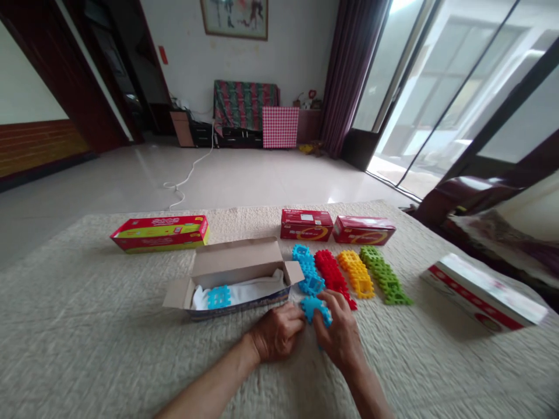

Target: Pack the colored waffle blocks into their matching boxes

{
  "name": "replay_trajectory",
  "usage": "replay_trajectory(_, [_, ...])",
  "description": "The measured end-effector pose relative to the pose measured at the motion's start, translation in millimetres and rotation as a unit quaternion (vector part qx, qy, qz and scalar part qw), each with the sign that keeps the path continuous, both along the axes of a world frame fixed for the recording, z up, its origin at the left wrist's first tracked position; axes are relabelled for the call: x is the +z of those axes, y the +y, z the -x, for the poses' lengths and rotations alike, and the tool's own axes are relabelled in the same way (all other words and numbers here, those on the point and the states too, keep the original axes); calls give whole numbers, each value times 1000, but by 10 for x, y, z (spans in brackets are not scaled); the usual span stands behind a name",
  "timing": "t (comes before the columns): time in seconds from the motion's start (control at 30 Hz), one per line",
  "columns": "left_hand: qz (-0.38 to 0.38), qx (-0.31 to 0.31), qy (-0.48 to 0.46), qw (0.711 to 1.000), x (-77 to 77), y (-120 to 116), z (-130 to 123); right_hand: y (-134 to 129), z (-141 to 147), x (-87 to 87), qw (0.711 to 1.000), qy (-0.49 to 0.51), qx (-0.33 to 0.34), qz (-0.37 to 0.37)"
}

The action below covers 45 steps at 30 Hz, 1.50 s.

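Pinched blue piece (311,306) in right hand (343,331), inside far edge of cloth (109,326); judged light, stiff, best rim-held; couldn't tell grip of left hand (279,333).

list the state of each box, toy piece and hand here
cardboard box: open, flaps out
white cloth: inside it
blue piece on cloth: loose
yellow-red box, two red boxes, white box: look shut
blue, red, yellow, green pieces: in rows
right hand: gripping another blue piece
left hand: curled, grip unclear
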State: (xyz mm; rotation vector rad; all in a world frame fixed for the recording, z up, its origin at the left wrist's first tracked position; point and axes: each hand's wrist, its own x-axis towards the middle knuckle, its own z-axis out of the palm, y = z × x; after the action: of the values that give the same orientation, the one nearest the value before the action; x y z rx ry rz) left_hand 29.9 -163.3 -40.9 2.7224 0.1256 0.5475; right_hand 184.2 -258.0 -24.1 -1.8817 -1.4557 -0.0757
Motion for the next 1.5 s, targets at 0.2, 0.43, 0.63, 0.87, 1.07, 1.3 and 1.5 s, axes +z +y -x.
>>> replay_trajectory(0.2, [-20,28,17,999,136,-61,504,-88,202,-47,998,-27,-49,8])
replay_trajectory(0.43, [-3,90,36,995,44,-47,962,20,220,-127,987,-108,-86,87])
replay_trajectory(0.63, [-15,96,49,994,69,-49,881,46,104,-139,987,-92,-79,109])
replay_trajectory(0.87, [-8,100,48,994,39,-46,898,92,104,-70,975,-105,-83,178])
replay_trajectory(1.07, [4,126,33,992,-19,-52,905,83,62,-48,975,-107,-76,177])
replay_trajectory(1.3, [22,121,50,991,-30,-30,891,71,203,608,997,-20,-68,27])
replay_trajectory(1.5, [33,120,53,991,39,-29,891,767,936,1064,993,15,106,58])
